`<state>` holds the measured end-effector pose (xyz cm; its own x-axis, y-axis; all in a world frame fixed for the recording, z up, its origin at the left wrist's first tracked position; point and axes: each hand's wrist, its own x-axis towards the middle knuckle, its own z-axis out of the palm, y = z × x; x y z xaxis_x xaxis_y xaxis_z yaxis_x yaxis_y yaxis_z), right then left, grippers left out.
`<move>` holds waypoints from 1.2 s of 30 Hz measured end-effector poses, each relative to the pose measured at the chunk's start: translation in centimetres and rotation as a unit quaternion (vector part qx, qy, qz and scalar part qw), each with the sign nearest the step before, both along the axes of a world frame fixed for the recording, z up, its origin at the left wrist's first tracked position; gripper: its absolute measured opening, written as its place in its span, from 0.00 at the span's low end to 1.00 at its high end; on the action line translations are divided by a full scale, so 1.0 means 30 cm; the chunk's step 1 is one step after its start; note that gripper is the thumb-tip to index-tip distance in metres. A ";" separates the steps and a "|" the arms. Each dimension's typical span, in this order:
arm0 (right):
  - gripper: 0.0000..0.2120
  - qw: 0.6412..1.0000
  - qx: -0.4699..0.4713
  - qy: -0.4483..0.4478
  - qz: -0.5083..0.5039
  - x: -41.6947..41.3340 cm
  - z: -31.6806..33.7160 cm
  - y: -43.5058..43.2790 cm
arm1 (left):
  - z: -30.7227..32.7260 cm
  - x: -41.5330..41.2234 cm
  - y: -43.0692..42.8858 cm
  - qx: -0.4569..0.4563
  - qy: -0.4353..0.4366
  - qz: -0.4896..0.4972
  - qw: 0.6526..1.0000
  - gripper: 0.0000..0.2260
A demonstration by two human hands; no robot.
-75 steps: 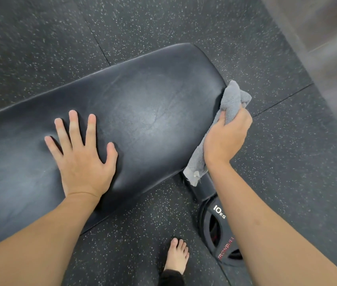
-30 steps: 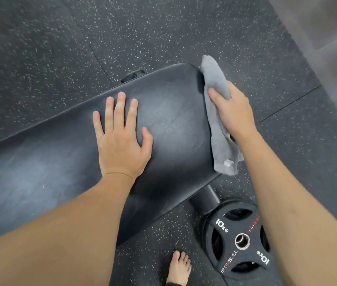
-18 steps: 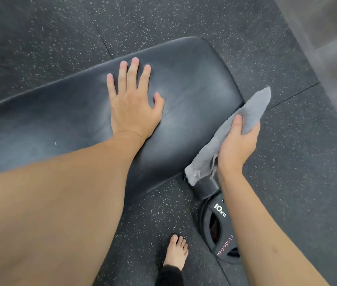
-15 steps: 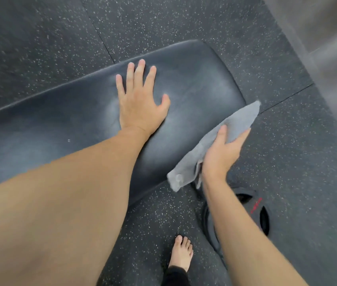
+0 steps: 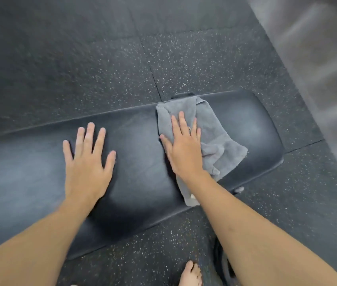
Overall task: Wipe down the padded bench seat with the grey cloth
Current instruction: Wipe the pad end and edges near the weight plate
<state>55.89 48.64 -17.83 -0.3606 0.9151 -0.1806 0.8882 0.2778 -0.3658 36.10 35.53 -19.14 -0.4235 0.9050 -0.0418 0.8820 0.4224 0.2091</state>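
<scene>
Dark rubber floor tiles with pale speckles lie beyond both hands, seams visible between them. A grey, blurred wall surface rises far right of the right hand. A bare foot stands on the floor below the right forearm, beside a dark, partly hidden object.

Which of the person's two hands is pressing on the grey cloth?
The right hand, laid flat on the crumpled grey cloth spread over the black padded bench seat. The left hand rests on bare padding, apart from the cloth.
</scene>
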 end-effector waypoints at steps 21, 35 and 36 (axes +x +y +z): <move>0.23 0.974 -0.010 -0.004 0.228 -0.414 -0.005 0.266 | -0.024 -0.007 0.011 -0.010 0.033 0.012 0.999 0.29; 0.23 0.996 0.074 -0.038 -0.041 0.109 0.011 0.581 | -0.036 -0.006 0.005 0.030 0.024 0.013 0.999 0.28; 0.21 0.996 0.078 -0.025 -0.041 0.089 0.013 0.554 | -0.037 -0.005 0.005 0.029 0.024 0.012 0.999 0.28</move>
<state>58.57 65.27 -17.44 -0.2782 0.9593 -0.0489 0.9262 0.2544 -0.2784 35.96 35.67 -20.26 -0.4458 0.8946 0.0319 0.8811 0.4322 0.1919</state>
